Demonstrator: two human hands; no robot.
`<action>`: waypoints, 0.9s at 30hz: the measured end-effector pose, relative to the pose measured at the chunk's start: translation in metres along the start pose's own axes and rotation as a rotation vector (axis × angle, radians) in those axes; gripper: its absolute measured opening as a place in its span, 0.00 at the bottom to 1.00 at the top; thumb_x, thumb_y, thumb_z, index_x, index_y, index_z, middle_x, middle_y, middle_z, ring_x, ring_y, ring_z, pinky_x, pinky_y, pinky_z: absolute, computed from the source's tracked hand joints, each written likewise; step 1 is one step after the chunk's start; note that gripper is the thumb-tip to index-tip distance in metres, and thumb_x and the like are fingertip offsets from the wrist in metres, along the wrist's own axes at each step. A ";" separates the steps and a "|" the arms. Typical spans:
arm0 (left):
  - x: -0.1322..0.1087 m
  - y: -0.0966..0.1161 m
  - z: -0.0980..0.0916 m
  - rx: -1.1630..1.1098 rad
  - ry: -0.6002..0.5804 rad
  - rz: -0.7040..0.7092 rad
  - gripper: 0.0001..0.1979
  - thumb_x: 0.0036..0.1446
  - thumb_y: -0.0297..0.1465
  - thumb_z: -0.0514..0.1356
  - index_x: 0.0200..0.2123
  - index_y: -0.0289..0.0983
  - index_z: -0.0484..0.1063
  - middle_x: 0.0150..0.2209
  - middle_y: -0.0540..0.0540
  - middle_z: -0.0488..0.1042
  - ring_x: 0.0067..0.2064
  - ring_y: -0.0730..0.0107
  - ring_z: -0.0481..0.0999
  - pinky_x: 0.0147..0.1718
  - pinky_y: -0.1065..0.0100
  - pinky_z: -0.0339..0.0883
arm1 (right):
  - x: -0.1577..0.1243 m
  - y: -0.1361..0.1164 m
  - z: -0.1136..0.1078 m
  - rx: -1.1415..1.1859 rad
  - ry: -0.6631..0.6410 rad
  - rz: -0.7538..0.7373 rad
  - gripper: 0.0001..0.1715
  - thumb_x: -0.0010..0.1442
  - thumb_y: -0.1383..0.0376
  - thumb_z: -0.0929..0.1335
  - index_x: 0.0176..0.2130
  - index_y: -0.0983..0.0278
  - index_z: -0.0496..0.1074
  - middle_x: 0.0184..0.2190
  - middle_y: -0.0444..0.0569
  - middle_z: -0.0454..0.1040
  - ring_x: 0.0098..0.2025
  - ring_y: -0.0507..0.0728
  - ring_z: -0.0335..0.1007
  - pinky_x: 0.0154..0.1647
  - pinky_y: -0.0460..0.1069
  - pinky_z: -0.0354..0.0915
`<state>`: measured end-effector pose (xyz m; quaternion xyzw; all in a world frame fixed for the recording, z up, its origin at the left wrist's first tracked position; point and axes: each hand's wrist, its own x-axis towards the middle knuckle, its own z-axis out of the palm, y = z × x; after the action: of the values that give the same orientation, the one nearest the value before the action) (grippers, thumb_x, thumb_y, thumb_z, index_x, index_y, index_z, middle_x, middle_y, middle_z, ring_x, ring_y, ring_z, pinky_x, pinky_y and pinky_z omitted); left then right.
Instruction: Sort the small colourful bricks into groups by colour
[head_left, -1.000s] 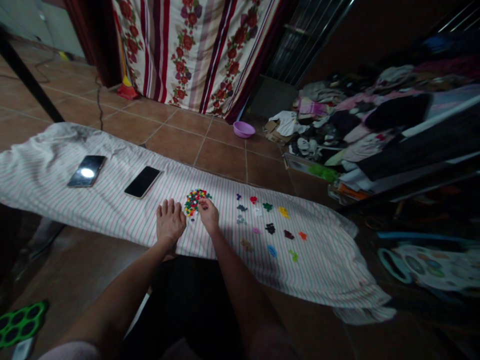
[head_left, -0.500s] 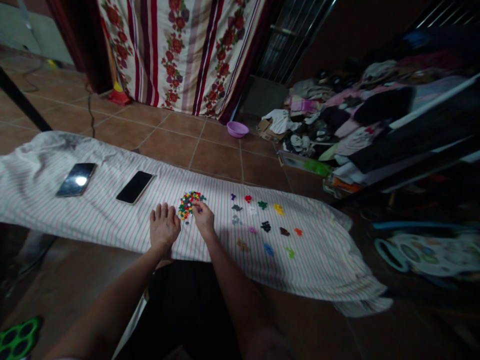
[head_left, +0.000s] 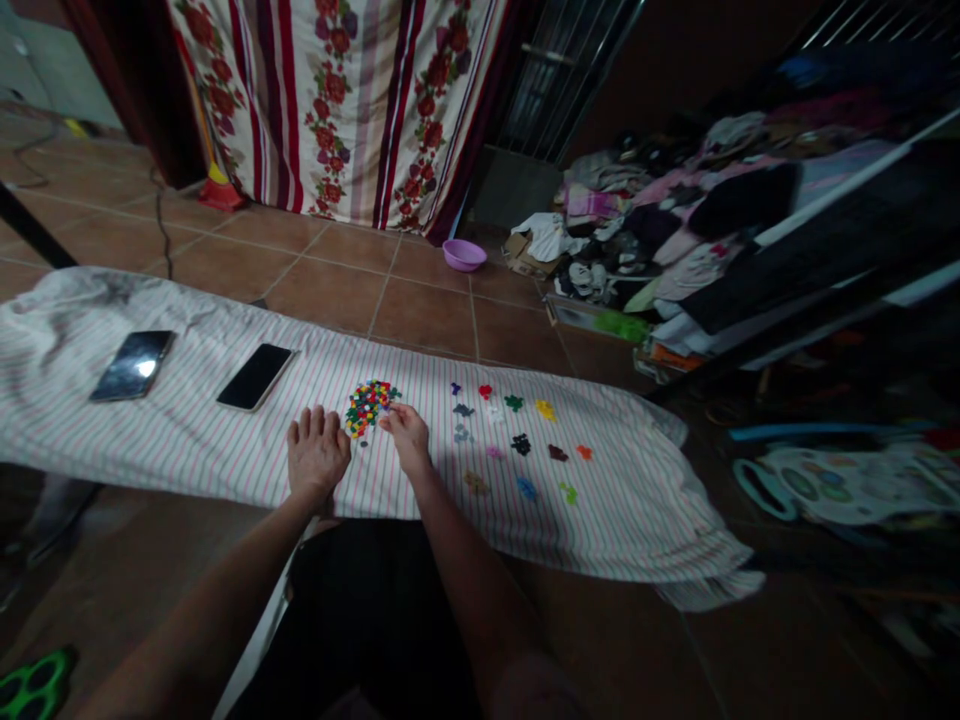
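Observation:
A mixed pile of tiny coloured pieces (head_left: 367,405) lies on the striped cloth (head_left: 322,370) in front of me. Just left of the pile, my left hand (head_left: 319,455) rests flat on the cloth, palm down and fingers out. My right hand (head_left: 409,440) is at the pile's right edge, thumb and fingertips pinched together; whatever is between them is too small to name. Farther right, small heaps sorted by colour sit in rough rows, among them red (head_left: 485,391), yellow (head_left: 546,410), black (head_left: 520,443), tan (head_left: 475,483) and blue (head_left: 526,488) ones.
Two dark-screened devices, a phone (head_left: 256,377) and a shinier one (head_left: 133,366), lie on the cloth's left part. On the tiled floor beyond are a purple basin (head_left: 464,255) and a heap of clothes (head_left: 660,210). A floral curtain (head_left: 360,110) hangs behind.
My right hand has drawn slightly back from the pile, with its fingertips still pinched. My left hand stays flat. The whole view has shifted a little.

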<state>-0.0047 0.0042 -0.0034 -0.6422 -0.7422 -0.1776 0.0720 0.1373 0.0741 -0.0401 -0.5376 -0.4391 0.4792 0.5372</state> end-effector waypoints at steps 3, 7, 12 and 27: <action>0.000 0.000 0.000 0.000 -0.009 0.002 0.23 0.62 0.35 0.46 0.53 0.33 0.70 0.60 0.32 0.67 0.64 0.45 0.61 0.61 0.46 0.53 | 0.001 -0.002 -0.003 0.085 0.015 0.076 0.10 0.54 0.61 0.66 0.37 0.62 0.70 0.29 0.44 0.77 0.30 0.52 0.76 0.34 0.48 0.74; 0.000 -0.001 0.002 0.001 0.002 0.002 0.22 0.62 0.35 0.46 0.53 0.34 0.70 0.60 0.34 0.68 0.64 0.47 0.61 0.61 0.46 0.53 | 0.002 -0.004 -0.013 -0.031 0.013 0.046 0.08 0.55 0.63 0.64 0.36 0.61 0.70 0.29 0.45 0.77 0.33 0.54 0.77 0.31 0.46 0.72; 0.000 -0.002 0.004 0.017 0.001 -0.001 0.22 0.62 0.35 0.46 0.53 0.34 0.70 0.60 0.35 0.67 0.64 0.47 0.61 0.61 0.47 0.53 | 0.001 -0.002 -0.027 -0.378 0.086 -0.140 0.11 0.56 0.63 0.63 0.38 0.60 0.72 0.33 0.45 0.78 0.37 0.54 0.76 0.39 0.49 0.71; -0.001 0.000 0.002 -0.013 0.005 -0.002 0.22 0.62 0.35 0.46 0.53 0.33 0.70 0.60 0.32 0.67 0.64 0.45 0.61 0.61 0.46 0.52 | 0.009 -0.021 -0.039 0.073 0.067 0.059 0.19 0.49 0.57 0.69 0.39 0.63 0.76 0.35 0.48 0.79 0.31 0.52 0.71 0.31 0.46 0.66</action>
<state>-0.0048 0.0041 -0.0051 -0.6413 -0.7416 -0.1840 0.0695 0.1785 0.0772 -0.0213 -0.5463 -0.3871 0.4919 0.5565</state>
